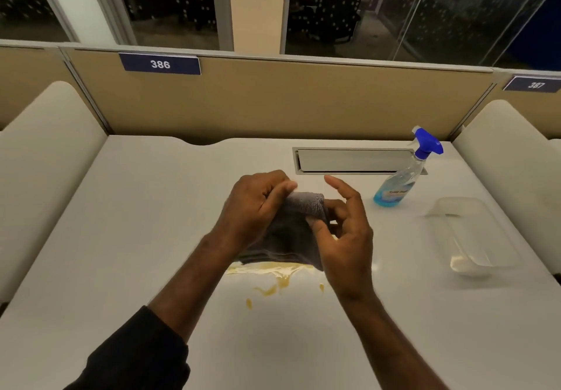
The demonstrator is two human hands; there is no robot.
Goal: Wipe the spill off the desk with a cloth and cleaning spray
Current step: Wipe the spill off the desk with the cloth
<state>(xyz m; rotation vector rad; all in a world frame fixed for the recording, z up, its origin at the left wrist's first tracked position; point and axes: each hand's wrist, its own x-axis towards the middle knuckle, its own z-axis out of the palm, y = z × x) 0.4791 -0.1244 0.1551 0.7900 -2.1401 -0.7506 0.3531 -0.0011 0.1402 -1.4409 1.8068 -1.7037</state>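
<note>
- Checking containers first: your spray bottle (402, 177) stands upright at the desk's far right, blue liquid filling only the bottom part, blue trigger head on top.
- Clear plastic container (470, 237) lies near the bottle on the right; something pale sits at its near end, can't tell what.
- Bottle label is too blurred to read.
- Grey cloth (291, 231) is partly covered by both your hands; its lower edge hangs over the far edge of the yellow spill (273, 280), contact unclear.
- Spill sits mid-desk (121, 237), streaks and drops trailing towards you.
- Your left hand (255, 207): fingers curled, gripping the cloth's top left.
- Your right hand (343, 231): thumb and a bent finger pinch the cloth's right edge, index finger extended and free.
</note>
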